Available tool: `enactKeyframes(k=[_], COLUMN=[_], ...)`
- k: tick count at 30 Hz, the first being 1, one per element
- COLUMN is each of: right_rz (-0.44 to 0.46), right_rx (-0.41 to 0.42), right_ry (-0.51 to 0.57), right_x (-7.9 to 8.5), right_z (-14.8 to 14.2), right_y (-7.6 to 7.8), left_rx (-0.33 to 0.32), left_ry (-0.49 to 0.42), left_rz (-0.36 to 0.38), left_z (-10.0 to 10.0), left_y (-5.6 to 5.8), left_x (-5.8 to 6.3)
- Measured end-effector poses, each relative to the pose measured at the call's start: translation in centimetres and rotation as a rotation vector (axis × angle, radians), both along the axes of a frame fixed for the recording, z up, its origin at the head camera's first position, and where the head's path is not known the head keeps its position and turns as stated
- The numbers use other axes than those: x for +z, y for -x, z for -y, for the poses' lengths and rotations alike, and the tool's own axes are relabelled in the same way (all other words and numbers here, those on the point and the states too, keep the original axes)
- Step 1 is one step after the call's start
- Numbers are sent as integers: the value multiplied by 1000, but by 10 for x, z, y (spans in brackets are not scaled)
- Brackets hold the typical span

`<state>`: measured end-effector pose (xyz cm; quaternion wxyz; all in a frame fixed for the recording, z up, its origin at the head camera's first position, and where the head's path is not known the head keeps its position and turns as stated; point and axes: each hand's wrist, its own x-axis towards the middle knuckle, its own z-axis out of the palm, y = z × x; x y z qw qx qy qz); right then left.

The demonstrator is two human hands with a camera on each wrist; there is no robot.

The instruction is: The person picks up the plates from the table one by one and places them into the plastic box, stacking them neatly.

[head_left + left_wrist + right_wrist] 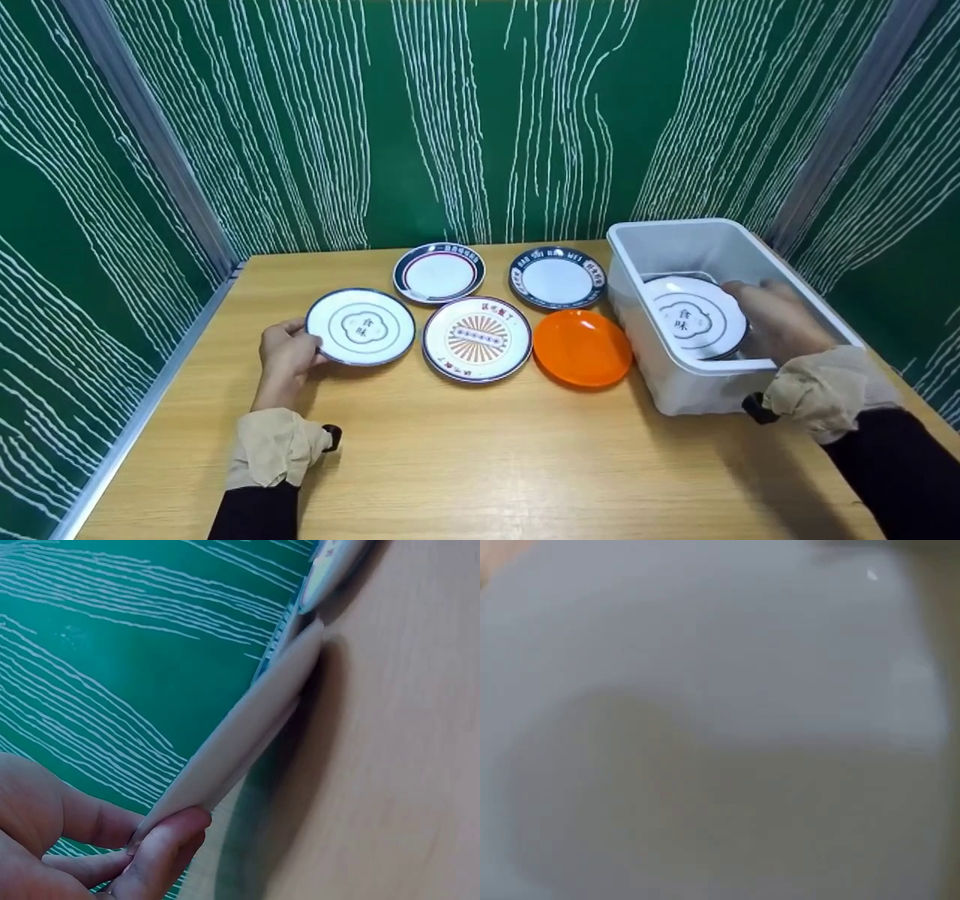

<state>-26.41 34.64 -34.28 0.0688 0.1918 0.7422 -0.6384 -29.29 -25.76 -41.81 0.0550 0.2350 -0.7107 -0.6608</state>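
My left hand [289, 351] pinches the left edge of a white plate [360, 328] with a dark blue rim and black characters in its middle. The left wrist view shows this plate [240, 735] edge-on, tilted, its far side just above the table, with thumb and fingers on its near edge. Inside the white plastic bin [652, 375], my right hand [780, 319] is at the right edge of a matching plate [697, 315]. That hand is blurred, and its fingertips are hidden. The right wrist view holds mostly a blurred pale surface.
Between the hands lie a plate with a sunburst print [478, 340], an orange plate [583, 349] beside the bin, and two dark-rimmed plates [439, 274] [557, 277] at the back. All rest on a wooden table [480, 457], bounded by green walls [420, 112] with white lines.
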Motion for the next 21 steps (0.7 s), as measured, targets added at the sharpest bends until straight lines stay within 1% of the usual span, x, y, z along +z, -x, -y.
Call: enactKeyframes(k=[2,4,7,9,10,12,15,18,21], right_rz=[-66,-118,-181,-216,-228,-247,-273,-313,-362], right_rx=[-9,-9,-7,-4,-1,12,37,63,76], right_ry=[-197,-311,-373,-396,-411,-441,-473,-483,-501], right_x=[-2,-3,-2,0,0,1,2,4,8], right_z=[4,7,11,14,15,18,23,31,42], right_y=[-1,-2,-4,-6,-7,-10,-13,-14,-14], left_rx=[22,45,66,78,80,83,73,48,17], left_ry=[25,39,47,15,-10,-88,-201,-291,-358], left_rz=[-10,-17,-29,-45,-49,-58,-51,-55,-85], left_z=[-1,-2,-3,-5,-5,-8,-13,-20,-29], left_y=[-1,-2,-3,-4,-4,-4,-8,-15,-24], left_x=[4,9,15,19,21,26,38,54,69])
